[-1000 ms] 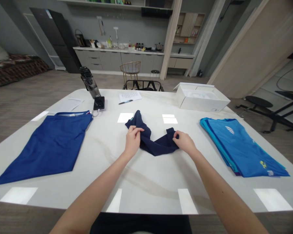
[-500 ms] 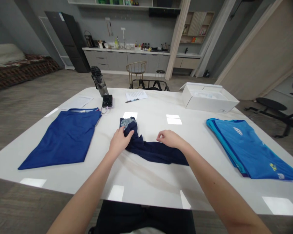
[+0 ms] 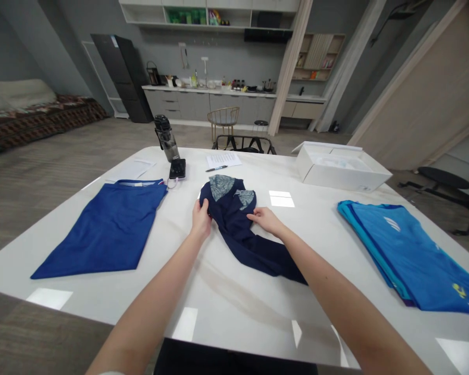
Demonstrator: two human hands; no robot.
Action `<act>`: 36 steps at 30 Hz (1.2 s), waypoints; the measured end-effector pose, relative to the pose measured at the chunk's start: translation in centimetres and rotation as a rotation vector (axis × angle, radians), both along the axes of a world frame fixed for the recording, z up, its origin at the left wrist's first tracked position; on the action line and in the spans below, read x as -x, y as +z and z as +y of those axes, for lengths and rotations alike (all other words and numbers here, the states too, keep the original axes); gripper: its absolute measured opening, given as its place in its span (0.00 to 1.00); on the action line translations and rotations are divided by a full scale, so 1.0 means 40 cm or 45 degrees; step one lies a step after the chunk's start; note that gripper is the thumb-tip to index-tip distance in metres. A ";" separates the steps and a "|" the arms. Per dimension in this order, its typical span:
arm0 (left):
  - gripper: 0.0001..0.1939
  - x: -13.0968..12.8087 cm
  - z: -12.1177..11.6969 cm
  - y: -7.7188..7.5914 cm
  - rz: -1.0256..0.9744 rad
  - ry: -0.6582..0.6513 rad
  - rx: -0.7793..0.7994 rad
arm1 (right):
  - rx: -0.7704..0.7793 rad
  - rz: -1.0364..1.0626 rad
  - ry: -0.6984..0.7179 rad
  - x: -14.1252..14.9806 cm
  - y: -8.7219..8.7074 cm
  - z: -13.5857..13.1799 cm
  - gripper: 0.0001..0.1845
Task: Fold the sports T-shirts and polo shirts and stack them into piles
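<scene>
A pair of dark navy trousers (image 3: 238, 224), bunched at the far end, lies across the middle of the white table (image 3: 219, 312). Two grey patterned fabric patches show at that end; the long narrow part runs to the right, under my right forearm. My left hand (image 3: 201, 220) grips the bunched cloth at its left edge, thumb on top and fingers partly hidden beneath. On the other side, my right hand (image 3: 266, 220) pinches the edge just below the smaller patch. To the left lies a folded blue shirt (image 3: 105, 229), apart from both hands.
Folded light-blue shirts (image 3: 406, 245) are stacked at the right. Behind them stands an open white box (image 3: 336, 174). A bottle (image 3: 167, 139), a black device (image 3: 177, 169) with a cable, a pen (image 3: 216, 169) and papers (image 3: 230, 159) sit along the far side.
My right hand has gone from hovering above the cloth to pinching its edge. The bunched end has been lifted and spread, showing a second patterned patch. The camera view has tilted up slightly.
</scene>
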State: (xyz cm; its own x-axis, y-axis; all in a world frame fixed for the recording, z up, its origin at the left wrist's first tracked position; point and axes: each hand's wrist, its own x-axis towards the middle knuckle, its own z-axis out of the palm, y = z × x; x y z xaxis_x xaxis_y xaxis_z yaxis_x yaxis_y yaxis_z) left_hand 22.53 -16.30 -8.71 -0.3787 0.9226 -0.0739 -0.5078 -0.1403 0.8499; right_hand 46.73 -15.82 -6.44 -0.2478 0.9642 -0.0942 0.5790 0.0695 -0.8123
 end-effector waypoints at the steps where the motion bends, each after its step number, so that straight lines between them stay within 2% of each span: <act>1: 0.15 0.013 0.002 0.003 -0.035 0.061 0.026 | -0.031 -0.007 -0.018 -0.040 0.007 -0.006 0.21; 5: 0.10 0.060 0.003 0.001 0.002 0.215 0.125 | -0.019 0.046 -0.205 -0.191 0.029 -0.028 0.24; 9: 0.09 0.079 -0.002 -0.023 0.172 0.109 0.280 | 0.088 -0.018 -0.490 -0.293 0.030 -0.034 0.22; 11: 0.12 0.083 -0.011 -0.024 0.444 0.102 0.421 | 0.072 -0.145 -0.578 -0.307 0.035 -0.041 0.21; 13: 0.21 0.084 -0.024 -0.012 0.914 0.231 0.445 | -0.055 -0.257 -0.592 -0.285 0.051 -0.056 0.22; 15: 0.28 0.080 -0.034 0.012 1.433 0.393 0.304 | -0.232 -0.350 -0.557 -0.230 0.074 -0.079 0.25; 16: 0.29 0.075 -0.036 0.024 1.658 0.424 0.220 | -0.285 -0.399 -0.523 -0.195 0.084 -0.089 0.27; 18: 0.25 0.058 -0.026 0.044 1.993 0.330 0.133 | -0.350 -0.520 -0.362 -0.121 0.094 -0.103 0.32; 20: 0.21 0.036 0.001 0.051 2.197 0.098 0.159 | -0.396 -0.648 -0.229 -0.060 0.088 -0.100 0.32; 23: 0.22 0.008 0.054 0.040 2.357 -0.167 0.246 | -0.377 -0.810 -0.155 -0.017 0.056 -0.066 0.20; 25: 0.21 -0.001 0.084 0.029 2.423 -0.209 0.316 | -0.329 -0.816 -0.125 -0.018 0.035 -0.037 0.11; 27: 0.18 0.000 0.104 0.021 2.463 -0.220 0.371 | -0.281 -0.719 -0.147 -0.041 0.024 -0.011 0.09; 30: 0.14 0.016 0.123 0.011 2.490 -0.214 0.372 | -0.276 -0.537 -0.364 -0.112 0.024 0.023 0.11; 33: 0.14 0.035 0.137 -0.003 2.464 -0.152 0.348 | -0.316 -0.469 -0.625 -0.212 0.024 0.060 0.13; 36: 0.14 0.045 0.160 -0.015 2.380 -0.046 0.330 | -0.274 -0.374 -0.761 -0.303 0.005 0.105 0.14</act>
